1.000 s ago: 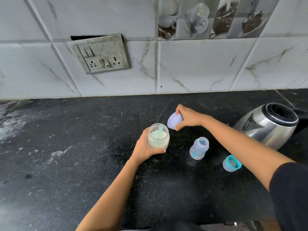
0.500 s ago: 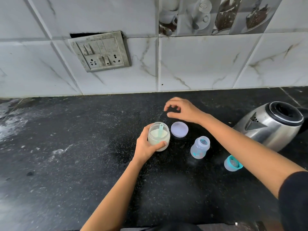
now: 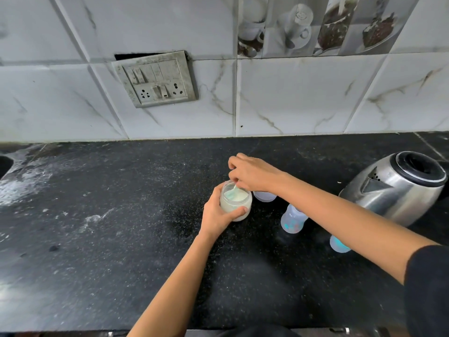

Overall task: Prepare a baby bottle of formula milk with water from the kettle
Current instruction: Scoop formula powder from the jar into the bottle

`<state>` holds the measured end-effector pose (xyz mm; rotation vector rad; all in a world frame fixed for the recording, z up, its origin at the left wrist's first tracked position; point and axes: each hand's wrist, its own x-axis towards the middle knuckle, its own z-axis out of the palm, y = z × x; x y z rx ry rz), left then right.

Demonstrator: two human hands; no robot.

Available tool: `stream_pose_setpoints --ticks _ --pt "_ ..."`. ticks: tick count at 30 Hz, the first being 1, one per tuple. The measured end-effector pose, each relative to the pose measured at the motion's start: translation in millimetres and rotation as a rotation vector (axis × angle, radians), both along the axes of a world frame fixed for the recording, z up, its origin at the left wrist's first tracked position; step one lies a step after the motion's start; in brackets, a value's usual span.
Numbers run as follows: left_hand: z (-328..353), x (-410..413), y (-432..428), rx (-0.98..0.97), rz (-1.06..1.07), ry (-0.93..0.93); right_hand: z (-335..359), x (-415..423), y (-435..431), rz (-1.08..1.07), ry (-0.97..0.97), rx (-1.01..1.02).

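A small clear jar of pale formula powder (image 3: 237,206) stands on the black counter (image 3: 121,239), and my left hand (image 3: 218,215) is wrapped around it. My right hand (image 3: 250,173) reaches over the jar's mouth, its fingertips pinching the handle of a light green scoop (image 3: 234,189) that sticks out of the powder. The jar's pale lid (image 3: 264,197) lies just right of the jar, partly under my wrist. An open baby bottle (image 3: 292,218) stands right of that. Its teal-ringed cap (image 3: 339,244) lies further right, half hidden by my forearm. A steel kettle (image 3: 398,188) sits at the right.
White marble-look wall tiles rise behind the counter, with a loose, tilted switch and socket plate (image 3: 156,80). Whitish powder smears mark the counter's left part (image 3: 24,183). A dark hollow shows at the far left edge (image 3: 3,164).
My right hand set the lid down beside the jar, then moved over the jar's mouth and took hold of the scoop handle. My left hand kept its grip on the jar.
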<state>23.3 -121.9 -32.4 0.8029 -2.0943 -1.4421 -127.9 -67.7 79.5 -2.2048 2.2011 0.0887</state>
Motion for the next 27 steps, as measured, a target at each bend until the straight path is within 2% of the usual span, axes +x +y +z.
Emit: stream_pose_setpoints --ticks 3,7,10,13,21,27 --pt "2 0 3 -0.013 0.021 0.005 3 10 7 -0.160 -0.027 -0.005" --pt "0 -1 7 -0.015 0.048 0.013 -2 32 2 -0.411 -0.011 0.239" --pt "-1 -2 9 -0.001 0.070 -0.014 -2 43 -7 -0.435 -0.041 0.285" --pt "-1 -3 9 0.008 0.077 -0.033 -9 47 -11 -0.458 -0.113 0.233" --pt "-3 -2 8 0.010 0.069 -0.017 -4 32 -8 -0.717 -0.594 0.044" --pt "-2 -2 9 0.014 0.074 -0.031 0 36 -12 -0.717 -0.589 0.014"
